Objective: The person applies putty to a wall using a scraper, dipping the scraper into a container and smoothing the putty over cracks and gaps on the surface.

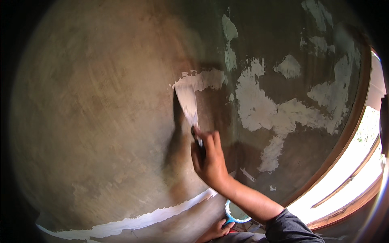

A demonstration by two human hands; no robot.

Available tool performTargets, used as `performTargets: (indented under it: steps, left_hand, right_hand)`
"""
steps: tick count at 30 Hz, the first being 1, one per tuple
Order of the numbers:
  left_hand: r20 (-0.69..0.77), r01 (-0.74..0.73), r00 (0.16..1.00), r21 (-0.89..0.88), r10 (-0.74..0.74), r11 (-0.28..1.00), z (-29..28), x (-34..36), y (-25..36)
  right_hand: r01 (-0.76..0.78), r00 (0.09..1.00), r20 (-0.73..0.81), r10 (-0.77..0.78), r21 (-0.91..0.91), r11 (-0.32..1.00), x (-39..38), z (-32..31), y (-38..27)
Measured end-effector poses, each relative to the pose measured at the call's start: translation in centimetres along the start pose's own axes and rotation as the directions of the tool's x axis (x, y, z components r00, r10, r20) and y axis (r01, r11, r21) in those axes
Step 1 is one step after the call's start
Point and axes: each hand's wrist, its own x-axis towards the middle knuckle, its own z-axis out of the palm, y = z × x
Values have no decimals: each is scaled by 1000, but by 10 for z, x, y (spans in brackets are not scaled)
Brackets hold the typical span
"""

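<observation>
My right hand (210, 158) is wrapped round the putty knife (187, 103), blade up against the left wall (101, 101) at the left end of a pale smear (208, 80). Worry is, if I tilt too steep or lean on one corner, I'd probably gouge a ridge, and push too fast and the paste on the blade could slop off. My left hand (219, 230) looks clamped on the blue tub (242, 220) down near me; a slack grip might tip it.
</observation>
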Motion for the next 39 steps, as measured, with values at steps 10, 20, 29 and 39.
performTargets:
  steps: [10,20,29,39]
  left_hand:
    - [-28,94,995,63,-92,994,-5,-8,15]
    - [-17,70,998,98,-68,993,-5,-4,19]
    - [-7,23,1000,93,-22,995,-3,-6,10]
    - [-25,91,996,111,-89,990,-3,-3,4]
  right_hand:
    - [-114,988,-105,113,-9,993,36,-19,32]
    - [-24,997,-76,24,-8,1000,-24,-17,34]
    - [-67,982,-178,59,-37,997,40,-26,79]
    - [-88,975,-207,75,-53,995,7,-30,78]
